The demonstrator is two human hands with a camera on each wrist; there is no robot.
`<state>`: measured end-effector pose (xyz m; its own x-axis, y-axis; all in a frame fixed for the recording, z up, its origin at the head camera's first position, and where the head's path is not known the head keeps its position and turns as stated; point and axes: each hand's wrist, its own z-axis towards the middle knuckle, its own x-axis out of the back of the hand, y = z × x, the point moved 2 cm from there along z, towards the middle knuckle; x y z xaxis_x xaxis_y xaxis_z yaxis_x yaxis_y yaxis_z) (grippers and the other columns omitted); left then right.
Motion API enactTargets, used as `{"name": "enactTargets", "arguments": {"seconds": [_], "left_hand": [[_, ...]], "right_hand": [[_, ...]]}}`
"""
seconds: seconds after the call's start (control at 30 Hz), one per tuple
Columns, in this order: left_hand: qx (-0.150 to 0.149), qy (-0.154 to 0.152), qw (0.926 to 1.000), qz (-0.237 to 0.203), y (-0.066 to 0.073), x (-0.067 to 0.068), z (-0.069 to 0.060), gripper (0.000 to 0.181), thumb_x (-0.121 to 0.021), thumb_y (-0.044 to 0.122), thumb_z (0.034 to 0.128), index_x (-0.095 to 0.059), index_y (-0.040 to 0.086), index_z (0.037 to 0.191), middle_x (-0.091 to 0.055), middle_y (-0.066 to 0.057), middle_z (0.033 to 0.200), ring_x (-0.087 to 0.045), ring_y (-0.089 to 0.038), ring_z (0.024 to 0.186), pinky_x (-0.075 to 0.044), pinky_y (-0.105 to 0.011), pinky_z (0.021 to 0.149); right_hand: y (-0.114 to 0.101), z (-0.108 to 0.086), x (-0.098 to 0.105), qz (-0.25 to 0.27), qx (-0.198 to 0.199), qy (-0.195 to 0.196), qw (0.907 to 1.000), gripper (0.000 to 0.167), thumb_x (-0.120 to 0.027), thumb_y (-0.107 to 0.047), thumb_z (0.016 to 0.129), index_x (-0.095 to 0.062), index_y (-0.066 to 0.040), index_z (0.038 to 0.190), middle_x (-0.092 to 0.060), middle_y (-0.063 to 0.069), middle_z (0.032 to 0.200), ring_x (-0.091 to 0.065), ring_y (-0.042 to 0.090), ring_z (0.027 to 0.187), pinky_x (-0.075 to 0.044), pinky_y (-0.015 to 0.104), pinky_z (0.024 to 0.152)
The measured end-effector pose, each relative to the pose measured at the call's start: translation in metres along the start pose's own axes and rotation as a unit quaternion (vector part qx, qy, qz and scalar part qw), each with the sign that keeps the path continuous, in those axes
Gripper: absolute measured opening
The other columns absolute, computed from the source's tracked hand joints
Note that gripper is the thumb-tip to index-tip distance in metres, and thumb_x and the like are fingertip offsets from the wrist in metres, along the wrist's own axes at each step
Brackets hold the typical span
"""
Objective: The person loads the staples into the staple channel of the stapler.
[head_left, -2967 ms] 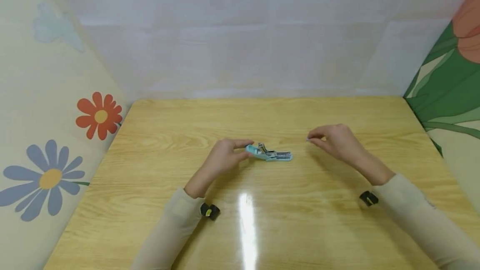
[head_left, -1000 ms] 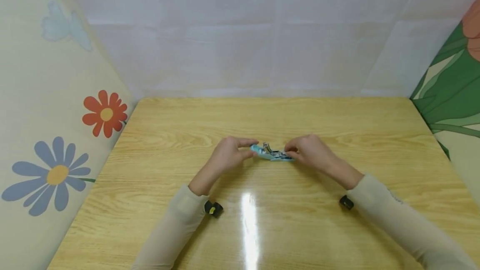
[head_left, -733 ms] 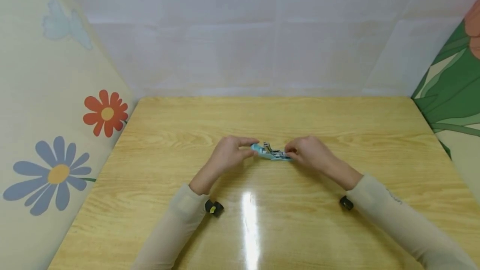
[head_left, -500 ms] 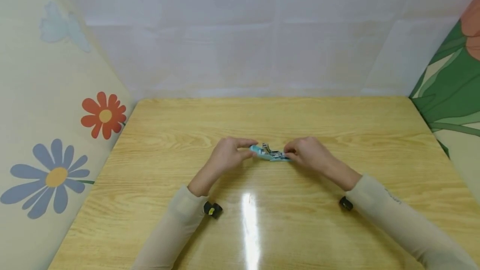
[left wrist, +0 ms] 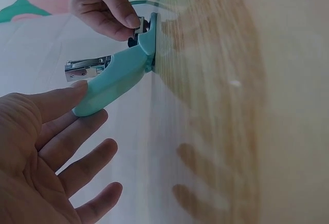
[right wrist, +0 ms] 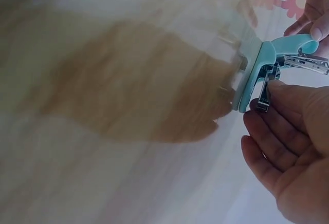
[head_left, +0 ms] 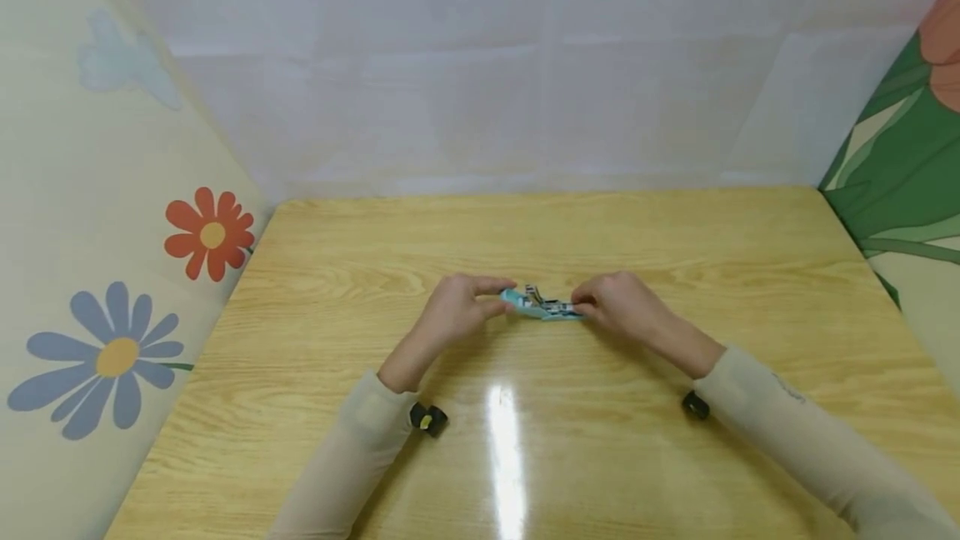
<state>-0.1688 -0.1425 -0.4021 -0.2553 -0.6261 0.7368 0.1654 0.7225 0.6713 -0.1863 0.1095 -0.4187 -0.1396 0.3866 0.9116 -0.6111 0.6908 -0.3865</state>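
A teal stapler lies opened out on the wooden table, its metal parts exposed. The left hand pinches the end of its teal handle between thumb and fingers; the other fingers are spread in the left wrist view. At the opposite end, the right hand has its thumb and fingertips on the metal magazine, just above the teal base. Whatever small piece may be between the right fingertips is hidden.
The wooden table has a bright reflection in front of the stapler. Behind it hangs a white cloth; flower-printed panels stand at both sides. A black wrist camera sits below the left sleeve.
Since the earliest frame, the right hand has come leftward and down to the stapler, carrying a small pale piece at first. The left hand keeps its hold; the last second shows little movement.
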Motion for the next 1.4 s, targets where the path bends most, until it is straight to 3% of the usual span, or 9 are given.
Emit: {"name": "enactTargets", "arguments": {"seconds": [0.27, 0.43, 0.53, 0.63, 0.7, 0.9, 1.07, 1.23, 1.4], "left_hand": [[0.003, -0.001, 1.0, 0.003, 0.0, -0.004, 0.0, 0.034, -0.075, 0.03, 0.0927, -0.074, 0.023, 0.125, -0.073, -0.006, 0.125, -0.016, -0.007, 0.043, -0.024, -0.02, 0.041], [0.005, -0.006, 1.0, 0.005, 0.002, -0.005, -0.001, 0.034, -0.074, 0.03, 0.0932, -0.074, 0.022, 0.126, -0.072, -0.006, 0.127, -0.017, -0.009, 0.044, -0.027, -0.022, 0.044], [-0.007, -0.001, 0.9997, 0.025, 0.004, -0.005, -0.001, 0.033, -0.074, 0.03, 0.0934, -0.074, 0.022, 0.125, -0.073, -0.004, 0.125, -0.048, -0.008, 0.052, -0.038, -0.023, 0.053], [-0.031, 0.005, 0.9985, 0.045, 0.009, -0.003, 0.0, 0.034, -0.074, 0.029, 0.0937, -0.074, 0.019, 0.126, -0.074, -0.003, 0.124, -0.073, -0.016, 0.088, -0.047, -0.027, 0.065], [-0.045, 0.006, 0.9976, 0.051, 0.013, -0.002, 0.001, 0.035, -0.073, 0.03, 0.0942, -0.073, 0.018, 0.128, -0.073, -0.003, 0.125, -0.073, -0.021, 0.106, -0.049, -0.029, 0.072], [-0.067, 0.013, 0.9964, 0.05, 0.026, -0.005, 0.008, 0.038, -0.072, 0.031, 0.0946, -0.071, 0.016, 0.129, -0.075, -0.003, 0.121, -0.074, -0.019, 0.105, -0.059, -0.035, 0.082], [-0.085, 0.027, 0.9947, 0.05, 0.037, -0.012, 0.016, 0.037, -0.075, 0.031, 0.0918, -0.074, 0.014, 0.125, -0.077, -0.003, 0.117, -0.074, -0.019, 0.105, -0.059, -0.036, 0.089], [-0.118, 0.04, 0.9903, 0.062, 0.046, -0.023, 0.02, 0.038, -0.077, 0.031, 0.0896, -0.075, 0.012, 0.122, -0.077, -0.004, 0.116, -0.074, -0.02, 0.106, -0.059, -0.035, 0.091], [-0.129, 0.028, 0.9873, 0.089, 0.054, -0.031, 0.025, 0.038, -0.076, 0.031, 0.0898, -0.074, 0.012, 0.123, -0.076, -0.004, 0.116, -0.074, -0.015, 0.1, -0.059, -0.033, 0.087]], "right_hand": [[0.017, -0.009, -0.004, 0.031, -0.038, -0.011, 0.9987, 0.011, -0.075, -0.016, 0.092, -0.08, -0.01, 0.099, -0.08, 0.005, 0.097, -0.075, 0.022, 0.091, -0.06, 0.041, 0.084], [0.02, -0.012, -0.004, 0.05, -0.04, -0.005, 0.998, 0.011, -0.075, -0.016, 0.092, -0.081, -0.011, 0.099, -0.08, 0.005, 0.098, -0.076, 0.023, 0.092, -0.06, 0.042, 0.086], [0.018, -0.012, -0.003, 0.059, -0.041, -0.004, 0.9974, 0.012, -0.075, -0.017, 0.092, -0.081, -0.01, 0.1, -0.08, 0.006, 0.099, -0.076, 0.023, 0.093, -0.06, 0.042, 0.086], [0.017, -0.011, -0.002, 0.066, -0.047, -0.004, 0.9967, 0.013, -0.074, -0.016, 0.093, -0.08, -0.008, 0.101, -0.08, 0.007, 0.1, -0.076, 0.024, 0.093, -0.06, 0.041, 0.085], [0.016, -0.01, -0.001, 0.066, -0.05, -0.004, 0.9966, 0.013, -0.074, -0.015, 0.093, -0.08, -0.008, 0.102, -0.08, 0.007, 0.1, -0.076, 0.023, 0.093, -0.06, 0.04, 0.084], [0.017, -0.008, 0.0, 0.067, -0.044, 0.001, 0.9968, 0.013, -0.075, -0.016, 0.092, -0.081, -0.009, 0.101, -0.08, 0.006, 0.1, -0.076, 0.024, 0.093, -0.06, 0.042, 0.085], [0.02, -0.009, -0.001, 0.079, -0.042, 0.009, 0.996, 0.013, -0.076, -0.017, 0.092, -0.081, -0.009, 0.101, -0.08, 0.006, 0.1, -0.076, 0.024, 0.094, -0.06, 0.041, 0.085], [0.02, -0.011, 0.0, 0.086, -0.04, 0.007, 0.9955, 0.015, -0.076, -0.015, 0.092, -0.081, -0.008, 0.104, -0.08, 0.008, 0.103, -0.076, 0.025, 0.095, -0.06, 0.041, 0.084], [0.02, -0.01, 0.0, 0.08, -0.053, 0.007, 0.9953, 0.017, -0.077, -0.014, 0.09, -0.08, -0.006, 0.104, -0.079, 0.011, 0.102, -0.076, 0.026, 0.094, -0.061, 0.041, 0.084]]}}
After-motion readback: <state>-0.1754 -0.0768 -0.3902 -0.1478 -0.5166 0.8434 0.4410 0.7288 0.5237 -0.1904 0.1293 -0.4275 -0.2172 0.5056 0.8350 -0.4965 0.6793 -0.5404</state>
